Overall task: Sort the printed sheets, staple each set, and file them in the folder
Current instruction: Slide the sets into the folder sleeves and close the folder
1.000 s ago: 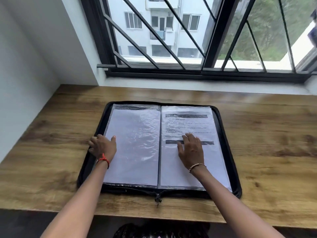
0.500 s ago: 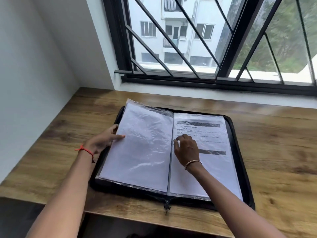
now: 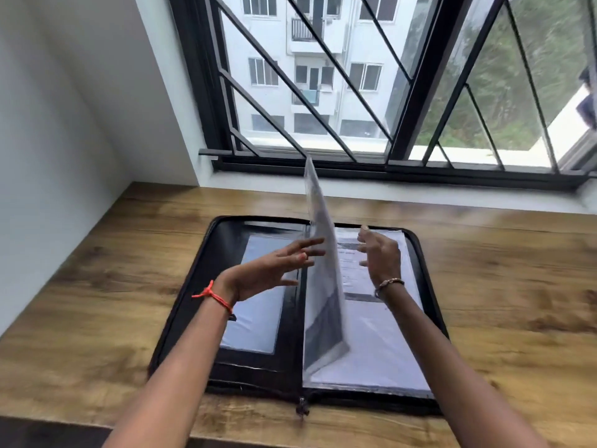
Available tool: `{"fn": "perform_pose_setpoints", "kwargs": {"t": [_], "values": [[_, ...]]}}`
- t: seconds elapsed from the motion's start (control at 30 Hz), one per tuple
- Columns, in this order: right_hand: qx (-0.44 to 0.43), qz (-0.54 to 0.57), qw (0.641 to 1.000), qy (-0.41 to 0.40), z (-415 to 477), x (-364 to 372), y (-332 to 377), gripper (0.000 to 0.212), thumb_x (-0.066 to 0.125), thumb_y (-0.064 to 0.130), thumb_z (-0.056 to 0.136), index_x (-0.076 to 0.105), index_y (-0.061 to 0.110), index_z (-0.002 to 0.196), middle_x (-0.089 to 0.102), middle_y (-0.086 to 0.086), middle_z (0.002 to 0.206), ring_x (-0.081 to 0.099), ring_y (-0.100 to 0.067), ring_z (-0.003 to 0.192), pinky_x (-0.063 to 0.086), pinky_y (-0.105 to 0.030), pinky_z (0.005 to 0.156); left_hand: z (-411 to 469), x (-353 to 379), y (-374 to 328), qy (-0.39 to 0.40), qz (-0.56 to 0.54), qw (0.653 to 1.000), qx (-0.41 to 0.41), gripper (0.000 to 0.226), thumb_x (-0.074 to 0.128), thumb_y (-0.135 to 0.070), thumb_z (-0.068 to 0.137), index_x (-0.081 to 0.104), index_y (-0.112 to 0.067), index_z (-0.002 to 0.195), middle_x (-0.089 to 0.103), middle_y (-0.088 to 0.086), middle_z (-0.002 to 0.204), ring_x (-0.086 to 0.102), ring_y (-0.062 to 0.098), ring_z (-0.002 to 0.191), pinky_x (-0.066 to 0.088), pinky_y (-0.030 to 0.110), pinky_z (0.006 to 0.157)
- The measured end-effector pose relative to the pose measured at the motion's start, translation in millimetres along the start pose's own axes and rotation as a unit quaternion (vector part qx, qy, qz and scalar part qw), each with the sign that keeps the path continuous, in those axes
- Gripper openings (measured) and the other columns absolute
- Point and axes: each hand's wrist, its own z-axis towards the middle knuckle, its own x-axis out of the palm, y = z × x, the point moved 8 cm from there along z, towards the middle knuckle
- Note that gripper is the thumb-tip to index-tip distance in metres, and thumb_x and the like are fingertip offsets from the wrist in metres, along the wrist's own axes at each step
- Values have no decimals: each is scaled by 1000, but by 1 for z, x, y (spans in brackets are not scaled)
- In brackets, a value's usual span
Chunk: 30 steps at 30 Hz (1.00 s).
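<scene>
A black zip folder [image 3: 429, 286] lies open on the wooden desk. A stack of clear plastic sleeves [image 3: 323, 286] stands almost upright along the spine, mid-turn. My left hand [image 3: 274, 270] is spread, its fingertips pressing the left face of the raised sleeves. My right hand [image 3: 379, 257] hovers just right of them with fingers spread, over a printed sheet [image 3: 365, 318] filed in the right-hand sleeve. The left inner cover shows a pocket holding a white sheet [image 3: 255, 321].
The wooden desk [image 3: 517, 302] runs under a barred window [image 3: 403, 92] at the back. A white wall [image 3: 48, 140] closes the left side. The folder's zip pull [image 3: 302, 407] hangs at the front edge.
The left-hand sleeves rose from flat to near upright, pushed by my left hand. My right hand lifted off the printed page. The left inner cover came into view.
</scene>
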Motion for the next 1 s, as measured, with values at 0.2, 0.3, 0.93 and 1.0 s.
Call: {"fn": "perform_pose_setpoints", "kwargs": {"t": [0.2, 0.3, 0.93, 1.0], "values": [[151, 161, 969, 111, 28, -45, -36, 48, 43, 47, 93, 58, 15, 60, 54, 6, 48, 49, -11, 42, 36, -18, 43, 48, 33, 31, -1, 183, 983, -9, 47, 53, -25, 94, 39, -25, 139, 26, -11, 150, 20, -2, 136, 18, 16, 108], [185, 21, 977, 102, 30, -67, -64, 37, 50, 42, 92, 57, 18, 65, 54, 9, 49, 47, -4, 35, 35, -16, 35, 68, 36, 55, -22, 293, 956, -7, 55, 56, -26, 92, 34, -19, 142, 14, -5, 154, 15, 1, 137, 13, 11, 105], [-199, -521, 794, 242, 3, 124, -60, 53, 20, 31, 102, 1, 16, 149, -8, -1, 158, -9, -15, 146, -7, -35, 117, 55, 0, 95, -367, 413, 830, 80, 64, 10, -35, 89, 17, -6, 145, 12, -1, 153, 5, 3, 140, -3, 35, 116], [-181, -532, 789, 249, 9, 129, -66, 53, 17, 32, 102, -1, 18, 149, -9, 2, 158, -10, -13, 145, -9, -37, 116, 57, -2, 101, -360, 433, 825, 42, 63, 13, -32, 89, 19, -4, 145, 16, 3, 153, 11, 9, 142, 4, 42, 115]]}}
